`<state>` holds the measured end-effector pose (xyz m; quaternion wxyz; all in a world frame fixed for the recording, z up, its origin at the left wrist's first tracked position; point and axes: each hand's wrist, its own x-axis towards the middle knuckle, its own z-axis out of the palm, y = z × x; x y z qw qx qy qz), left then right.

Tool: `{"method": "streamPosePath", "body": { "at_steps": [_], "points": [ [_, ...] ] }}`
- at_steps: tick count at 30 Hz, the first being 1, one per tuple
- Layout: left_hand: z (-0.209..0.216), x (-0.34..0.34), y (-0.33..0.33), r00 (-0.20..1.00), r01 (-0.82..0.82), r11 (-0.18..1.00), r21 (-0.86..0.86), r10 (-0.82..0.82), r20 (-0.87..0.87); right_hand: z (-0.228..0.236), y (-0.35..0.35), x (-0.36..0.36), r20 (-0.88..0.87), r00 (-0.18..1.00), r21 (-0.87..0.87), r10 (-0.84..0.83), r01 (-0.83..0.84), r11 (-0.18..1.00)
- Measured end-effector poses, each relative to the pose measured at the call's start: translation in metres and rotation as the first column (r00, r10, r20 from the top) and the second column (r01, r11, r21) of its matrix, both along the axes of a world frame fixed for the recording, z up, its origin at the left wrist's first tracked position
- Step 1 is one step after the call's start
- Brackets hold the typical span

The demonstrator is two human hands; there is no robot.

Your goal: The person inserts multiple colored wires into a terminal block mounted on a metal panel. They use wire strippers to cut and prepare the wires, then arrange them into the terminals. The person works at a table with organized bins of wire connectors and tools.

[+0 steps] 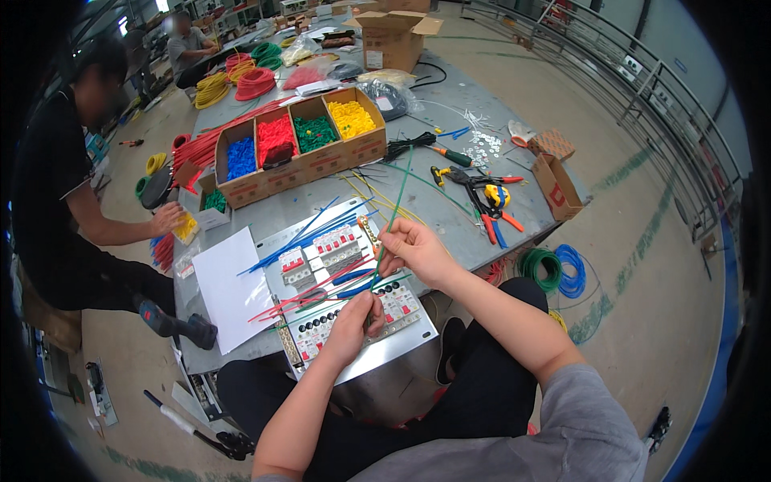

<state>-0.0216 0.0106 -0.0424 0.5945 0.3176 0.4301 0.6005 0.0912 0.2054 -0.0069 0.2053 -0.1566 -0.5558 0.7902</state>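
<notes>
A green wire (399, 191) runs upward through my right hand (415, 251), whose thumb and fingers pinch it. Its lower end reaches my left hand (351, 328), which is closed around it near the fingertips. Both hands are above a metal mounting plate (397, 344) on the table's near edge. The plate carries circuit breakers (336, 245) and a brass terminal bar (368, 233). Blue-handled pliers (353, 283) lie across its middle, partly hidden by my hands. Red wires (293, 303) and blue wires (301, 239) are strewn over the plate.
A divided cardboard box (301, 173) holds blue, red, green and yellow caps. White paper (231, 289) lies left of the plate. Hand tools (486, 197) and a small open carton (556, 186) are at right. A co-worker (68, 185) reaches in from the left. Wire coils (554, 271) lie on the floor.
</notes>
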Motion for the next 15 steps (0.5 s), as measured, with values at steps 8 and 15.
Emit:
{"method": "streamPosePath", "body": {
  "at_steps": [8,15],
  "points": [
    [-0.007,-0.005,-0.001,0.934,-0.037,0.998,-0.042,0.049,0.354,0.005,-0.018,-0.006,0.002,0.996,-0.015,0.092,-0.092,0.996],
    [-0.001,0.007,0.002,0.908,-0.302,0.953,-0.007,0.285,-0.307,-0.006,-0.027,-0.013,-0.054,0.995,-0.04,0.085,-0.087,0.995]
  ]
}}
